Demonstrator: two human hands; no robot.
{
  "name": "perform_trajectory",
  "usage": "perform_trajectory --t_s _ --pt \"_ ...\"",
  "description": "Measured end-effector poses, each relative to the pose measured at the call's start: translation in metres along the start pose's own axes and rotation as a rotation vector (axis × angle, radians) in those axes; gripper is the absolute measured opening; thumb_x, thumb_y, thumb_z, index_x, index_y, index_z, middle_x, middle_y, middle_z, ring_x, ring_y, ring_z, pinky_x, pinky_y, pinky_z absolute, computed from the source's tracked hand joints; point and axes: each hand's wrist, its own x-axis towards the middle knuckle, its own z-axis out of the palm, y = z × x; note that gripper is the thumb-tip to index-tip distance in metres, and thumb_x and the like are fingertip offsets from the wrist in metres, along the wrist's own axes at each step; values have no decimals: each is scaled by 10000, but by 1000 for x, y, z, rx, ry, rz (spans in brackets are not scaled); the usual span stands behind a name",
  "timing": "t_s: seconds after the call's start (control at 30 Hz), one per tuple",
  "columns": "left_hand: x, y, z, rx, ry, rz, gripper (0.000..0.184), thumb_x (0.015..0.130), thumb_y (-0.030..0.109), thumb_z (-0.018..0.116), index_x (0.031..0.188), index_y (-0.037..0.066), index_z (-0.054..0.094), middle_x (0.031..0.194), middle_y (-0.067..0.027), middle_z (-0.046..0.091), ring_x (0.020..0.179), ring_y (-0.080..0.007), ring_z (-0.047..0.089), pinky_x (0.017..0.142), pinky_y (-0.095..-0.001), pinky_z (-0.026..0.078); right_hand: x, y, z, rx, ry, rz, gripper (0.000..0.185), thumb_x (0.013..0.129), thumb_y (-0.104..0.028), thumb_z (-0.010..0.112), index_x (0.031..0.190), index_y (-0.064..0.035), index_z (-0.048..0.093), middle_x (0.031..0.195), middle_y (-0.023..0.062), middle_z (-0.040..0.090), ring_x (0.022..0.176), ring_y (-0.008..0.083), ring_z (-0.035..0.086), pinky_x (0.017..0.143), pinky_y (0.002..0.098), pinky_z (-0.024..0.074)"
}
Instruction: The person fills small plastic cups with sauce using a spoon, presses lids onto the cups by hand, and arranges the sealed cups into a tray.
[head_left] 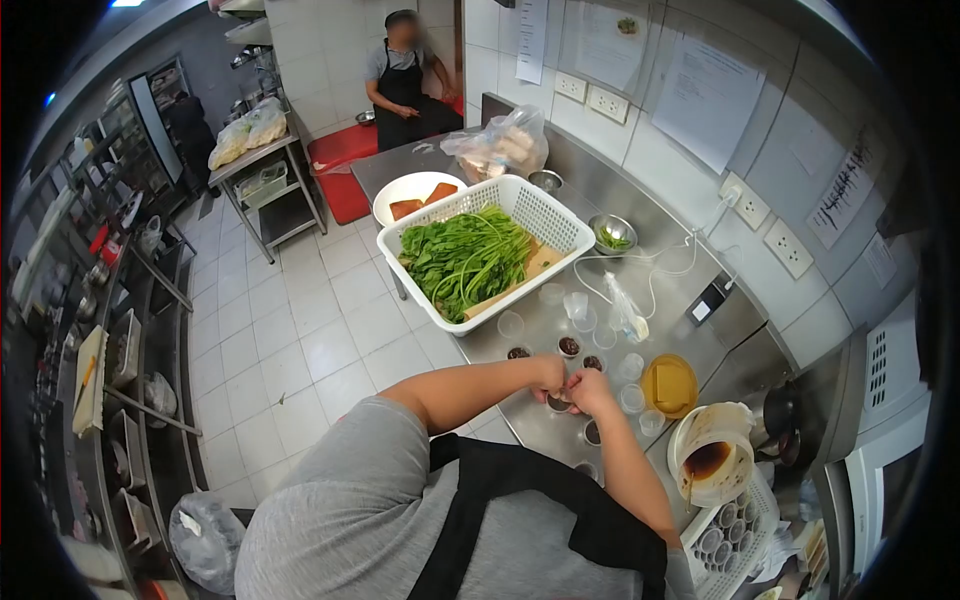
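Note:
Both of my hands meet over a small clear cup [559, 403] of dark contents on the steel counter [535, 425]. My left hand [548, 374] has its fingers bent down at the cup's rim. My right hand [588, 390] pinches at the cup's other side, touching or nearly touching my left; whether a lid is between the fingers is too small to tell. More filled cups stand close by, one [569, 346] beyond my hands and another [592, 433] nearer my body. Empty clear cups [631, 398] and a yellow round container [670, 386] stand to the right.
A white basket [393, 262] of leafy greens stands beyond my hands, beside a white plate [384, 190] and a plastic bag [500, 145]. At right are a tub [735, 425] of dark liquid and a crate [765, 540] of cups. A person [405, 80] sits at the back.

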Motion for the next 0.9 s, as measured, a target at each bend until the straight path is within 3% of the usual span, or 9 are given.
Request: perform_trajectory --t_s 0.23,0.37,0.4,0.47,0.5,0.57,0.63,0.77,0.9 --pt "-4 -3 14 343 188 100 228 690 189 735 864 68 652 724 -96 691 610 -192 692 584 -316 551 15 22 4 -71 34 -85 127 721 82 593 808 -10 596 670 109 615 498 230 626 434 355 509" --pt "-25 5 18 134 295 39 237 694 218 733 854 71 639 714 -103 689 600 -192 692 574 -315 551 5 28 10 -81 27 -82 104 739 67 602 799 -17 585 663 104 606 472 214 599 425 345 485" --pt "-15 -2 20 219 317 99 238 700 229 730 848 73 628 711 -105 688 590 -197 690 557 -311 552 4 14 5 -61 37 -76 102 742 64 605 798 -17 580 662 103 603 467 209 593 424 343 481" --pt "-14 -5 21 226 311 114 198 721 215 688 831 53 667 719 -103 694 647 -212 695 626 -341 552 10 22 7 -155 82 -93 116 746 60 618 812 -7 550 672 97 599 485 190 589 420 338 470" --pt "-20 -1 20 206 327 95 194 740 203 652 813 31 704 726 -103 699 698 -226 699 682 -364 551 0 13 6 -23 64 -53 148 736 76 625 825 -2 537 681 94 594 511 190 600 416 338 468" --pt "-4 -7 21 274 303 104 192 715 210 701 848 85 641 700 -80 689 611 -193 689 600 -343 552 -7 10 5 142 8 -3 214 714 107 642 856 5 519 708 94 587 556 200 619 422 336 485" --pt "5 -21 17 264 184 257 272 664 144 742 893 55 625 697 -99 681 612 -208 689 598 -346 554 1 16 4 181 -36 22 266 697 128 660 882 9 510 737 99 582 586 220 631 448 339 524" --pt "-7 -7 15 -126 107 32 401 622 74 760 985 31 596 701 -130 670 611 -221 688 563 -342 553 9 13 -1 159 -68 57 301 690 132 682 902 16 503 793 114 583 648 247 648 517 359 589" --pt "3 -4 13 259 131 136 449 637 77 751 1048 27 578 738 -137 673 621 -215 688 541 -332 550 12 13 6 208 -69 60 285 699 128 683 895 25 504 850 128 587 728 261 655 533 381 608"
